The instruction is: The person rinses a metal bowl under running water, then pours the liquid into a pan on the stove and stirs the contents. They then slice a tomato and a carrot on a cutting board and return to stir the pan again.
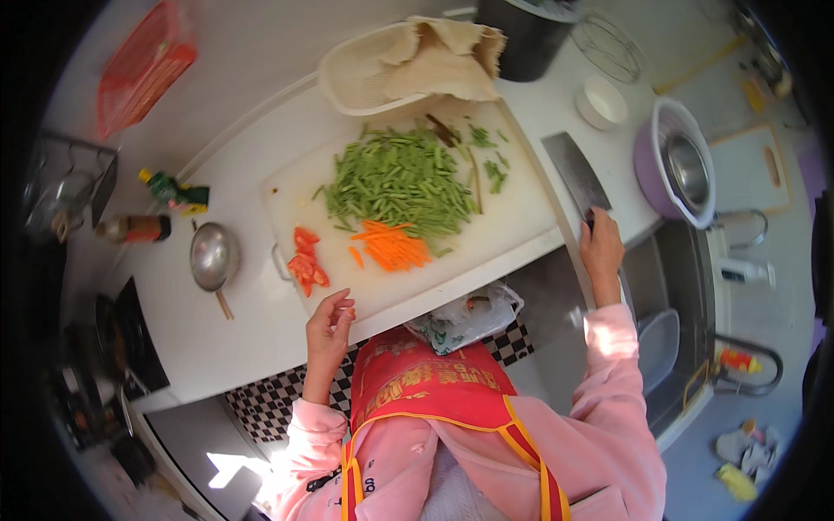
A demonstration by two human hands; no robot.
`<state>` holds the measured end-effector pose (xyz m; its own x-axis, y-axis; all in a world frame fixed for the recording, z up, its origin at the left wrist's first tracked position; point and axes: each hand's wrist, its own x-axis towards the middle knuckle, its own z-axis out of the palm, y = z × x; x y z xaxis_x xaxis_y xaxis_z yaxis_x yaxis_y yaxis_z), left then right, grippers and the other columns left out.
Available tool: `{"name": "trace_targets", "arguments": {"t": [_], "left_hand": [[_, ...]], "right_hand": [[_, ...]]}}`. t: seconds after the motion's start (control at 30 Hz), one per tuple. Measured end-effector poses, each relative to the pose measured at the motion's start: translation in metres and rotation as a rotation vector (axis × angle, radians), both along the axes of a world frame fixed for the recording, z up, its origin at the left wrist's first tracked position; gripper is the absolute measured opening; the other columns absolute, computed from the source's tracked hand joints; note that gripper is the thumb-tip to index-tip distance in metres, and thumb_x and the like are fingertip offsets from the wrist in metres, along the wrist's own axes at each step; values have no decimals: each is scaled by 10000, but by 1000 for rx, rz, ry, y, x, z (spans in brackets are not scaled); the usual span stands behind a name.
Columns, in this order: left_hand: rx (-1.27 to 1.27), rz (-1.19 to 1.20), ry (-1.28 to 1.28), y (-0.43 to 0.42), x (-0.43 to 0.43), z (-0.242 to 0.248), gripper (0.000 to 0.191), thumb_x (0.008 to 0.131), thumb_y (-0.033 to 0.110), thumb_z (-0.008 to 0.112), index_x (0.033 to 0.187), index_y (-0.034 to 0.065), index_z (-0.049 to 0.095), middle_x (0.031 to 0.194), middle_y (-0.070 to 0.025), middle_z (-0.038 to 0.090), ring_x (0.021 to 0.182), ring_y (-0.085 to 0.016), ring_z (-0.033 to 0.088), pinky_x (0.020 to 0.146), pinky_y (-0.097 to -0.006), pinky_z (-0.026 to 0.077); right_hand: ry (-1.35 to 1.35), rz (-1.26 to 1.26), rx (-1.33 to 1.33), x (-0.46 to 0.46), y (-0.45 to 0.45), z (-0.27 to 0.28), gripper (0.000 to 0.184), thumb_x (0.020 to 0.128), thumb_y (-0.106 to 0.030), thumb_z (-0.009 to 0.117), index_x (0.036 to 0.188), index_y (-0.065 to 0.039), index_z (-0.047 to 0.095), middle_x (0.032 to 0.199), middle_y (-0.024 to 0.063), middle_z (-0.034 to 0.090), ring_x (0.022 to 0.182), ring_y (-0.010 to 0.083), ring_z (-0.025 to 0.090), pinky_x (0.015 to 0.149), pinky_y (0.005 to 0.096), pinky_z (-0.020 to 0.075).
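My right hand (601,244) grips the handle of a cleaver (576,170), whose blade lies over the white counter right of the cutting board. At the board's near left edge is my left hand (331,322), fingers curled, with a small orange bit at the fingertips. The white cutting board (521,215) bears a large pile of cut green beans or stems (397,176), orange carrot strips (394,247) and red tomato pieces (306,260). Some greens and a brown strip lie apart at the pile's far right.
Behind the board stands a cream basket (345,78) with a cloth (449,65). A metal ladle or strainer (214,257) and bottles (133,228) are left. A white bowl (601,103), purple basin (651,156) and sink (642,280) are right. A lined bin (466,325) hangs below.
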<state>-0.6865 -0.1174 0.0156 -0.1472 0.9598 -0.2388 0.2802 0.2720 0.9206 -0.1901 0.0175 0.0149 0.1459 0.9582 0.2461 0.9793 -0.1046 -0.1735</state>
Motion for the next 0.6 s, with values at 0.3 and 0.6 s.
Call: {"name": "trace_targets", "arguments": {"t": [0.3,0.6], "left_hand": [[10,118,188,-79,10,3,295,954,152,719,1226,52,669,1059,-129,680,876,-203,679,767,-324,548],[-31,150,65,-120,2,8,237,901,126,765,887,47,541,1187,-140,558,1046,-293,609,888,-353,506]], "right_hand": [[-153,142,30,61,-9,-58,332,979,-173,633,1306,-129,662,1139,195,678,1043,415,634,873,517,524],[264,264,207,-26,-15,-17,186,990,-163,668,1013,8,600,1009,154,596,964,322,559,883,433,464]]}}
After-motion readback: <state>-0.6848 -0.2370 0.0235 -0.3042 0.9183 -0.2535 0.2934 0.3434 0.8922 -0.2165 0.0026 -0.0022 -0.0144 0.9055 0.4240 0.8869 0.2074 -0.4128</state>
